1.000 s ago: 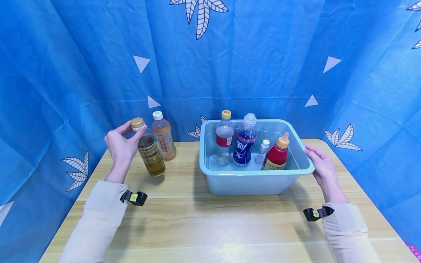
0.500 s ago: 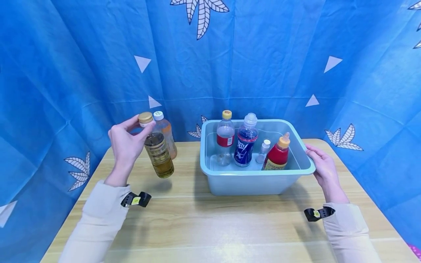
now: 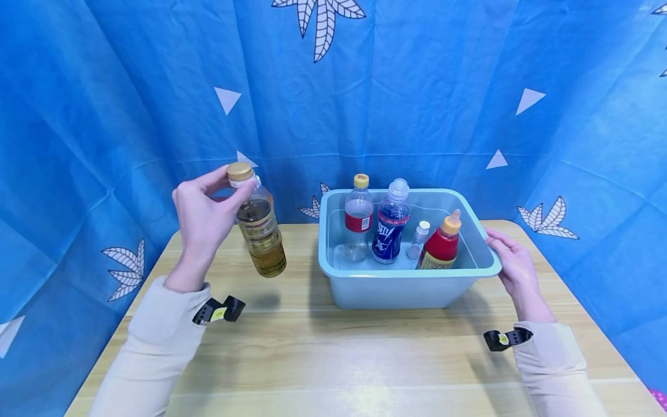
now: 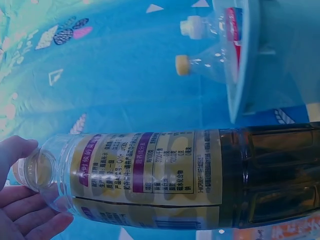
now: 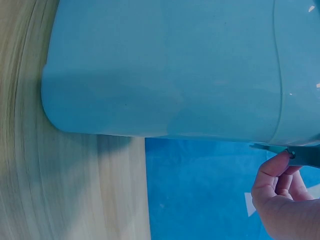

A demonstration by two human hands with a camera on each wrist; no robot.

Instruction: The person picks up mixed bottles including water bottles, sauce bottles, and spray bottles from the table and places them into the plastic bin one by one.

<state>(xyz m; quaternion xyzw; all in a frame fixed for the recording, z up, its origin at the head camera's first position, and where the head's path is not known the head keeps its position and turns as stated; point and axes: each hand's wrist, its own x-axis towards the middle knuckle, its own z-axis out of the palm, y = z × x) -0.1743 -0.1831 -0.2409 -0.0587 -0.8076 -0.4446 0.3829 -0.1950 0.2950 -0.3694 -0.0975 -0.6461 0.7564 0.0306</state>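
My left hand (image 3: 205, 217) pinches the neck of an oil bottle (image 3: 263, 234) just below its gold cap. The bottle leans, base toward the right, and hangs above the table with its shadow beneath. In the left wrist view the oil bottle (image 4: 150, 180) shows a yellow and purple label and dark liquid. My right hand (image 3: 513, 263) grips the right rim of a light blue plastic bin (image 3: 388, 289); in the right wrist view thumb and fingers of the right hand (image 5: 280, 195) hold that rim. Behind the oil bottle, an orange-labelled bottle (image 3: 271, 202) is mostly hidden.
Inside the bin stand a red-labelled clear bottle (image 3: 358, 223), a blue-labelled bottle (image 3: 389, 231), a small clear bottle (image 3: 417, 242) and a red squeeze bottle (image 3: 440, 246). The wooden table (image 3: 333, 359) lies under everything; a blue curtain (image 3: 417, 104) hangs behind.
My left hand has carried the oil bottle rightward and up, across the front of the orange-labelled bottle. The right hand keeps its grip on the bin, which stays in place.
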